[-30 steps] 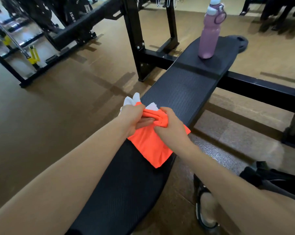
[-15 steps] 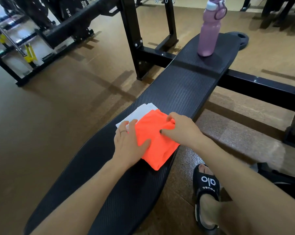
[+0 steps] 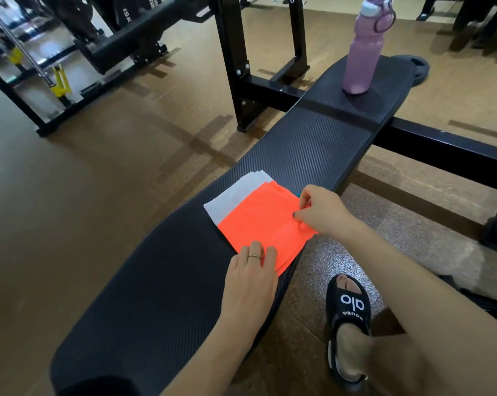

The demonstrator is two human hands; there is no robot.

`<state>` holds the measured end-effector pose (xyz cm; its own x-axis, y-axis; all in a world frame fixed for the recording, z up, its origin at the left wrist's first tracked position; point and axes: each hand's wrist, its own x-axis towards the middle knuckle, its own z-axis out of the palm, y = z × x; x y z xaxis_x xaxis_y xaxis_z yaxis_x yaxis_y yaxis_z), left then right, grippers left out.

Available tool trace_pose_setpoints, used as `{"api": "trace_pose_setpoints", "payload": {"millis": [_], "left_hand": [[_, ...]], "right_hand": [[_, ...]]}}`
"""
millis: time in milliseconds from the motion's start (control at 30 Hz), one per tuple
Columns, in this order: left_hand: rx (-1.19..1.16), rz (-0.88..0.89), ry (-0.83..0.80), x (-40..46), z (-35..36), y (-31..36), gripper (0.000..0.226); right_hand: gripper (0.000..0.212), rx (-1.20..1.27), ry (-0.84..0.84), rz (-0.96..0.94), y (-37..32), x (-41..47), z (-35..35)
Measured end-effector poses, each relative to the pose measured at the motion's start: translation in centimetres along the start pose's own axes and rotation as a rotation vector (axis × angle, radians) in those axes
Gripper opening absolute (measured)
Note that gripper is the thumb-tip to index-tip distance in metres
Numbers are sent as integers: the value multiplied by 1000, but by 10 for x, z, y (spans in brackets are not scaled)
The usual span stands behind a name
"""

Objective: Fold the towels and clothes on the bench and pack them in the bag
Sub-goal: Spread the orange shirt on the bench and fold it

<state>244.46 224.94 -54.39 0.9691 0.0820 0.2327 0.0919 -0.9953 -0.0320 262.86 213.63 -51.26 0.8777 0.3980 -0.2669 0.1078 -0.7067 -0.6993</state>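
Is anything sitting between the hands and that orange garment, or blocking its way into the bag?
Nothing is between them: the left hand rests on the near corner of the orange garment and the right hand pinches its right edge. It lies on a white towel. No bag is in view, so that route cannot be judged.

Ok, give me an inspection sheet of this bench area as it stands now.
Surface: black textured padded bench.
Job's things: folded orange garment lying on a folded white towel; bag not seen.
Clutter: pink plastic water bottle upright at the bench's far end.
Grippers: left hand rests on the garment's near edge; right hand pinches its right edge.
Cables: nothing seen.
Surroundings: black steel rack frames, brown floor.
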Motion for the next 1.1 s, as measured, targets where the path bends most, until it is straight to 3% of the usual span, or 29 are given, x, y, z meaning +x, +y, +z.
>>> {"api": "trace_pose_setpoints", "payload": {"millis": [100,267,367,433,500,567,633,733,900,1100], "left_hand": [[67,106,67,-6,9,4,11],[123,188,49,-15,12,5,36],[-27,135,5,-17,7,7,31],[-351,-104,-31,-13,-2,5,24],[-728,-528,-46,-1,-10,-3,12],[-1016,-945,-92,16,-16,-10,23],[-1224,-1168,-123,30,-13,-14,36],[-1551,-1360,-121,44,-9,-15,63],[-1783,-1263,-150,45,-23,-17,37],[-1738,-1157,-190,19,-40,-27,41]], "right_hand": [[11,25,-15,-11,3,0,-1],[18,-116,-32,-111,8,-6,5],[32,-313,-4,-130,9,-6,8],[44,-304,-39,-85,10,-4,8],[52,-267,-44,-57,12,-2,7],[50,-218,-47,-15,13,-1,8],[42,-150,-75,32,13,0,9],[35,-60,-106,68,15,1,9],[32,122,-177,162,25,-2,9],[28,509,-327,308,22,-30,18]]}}
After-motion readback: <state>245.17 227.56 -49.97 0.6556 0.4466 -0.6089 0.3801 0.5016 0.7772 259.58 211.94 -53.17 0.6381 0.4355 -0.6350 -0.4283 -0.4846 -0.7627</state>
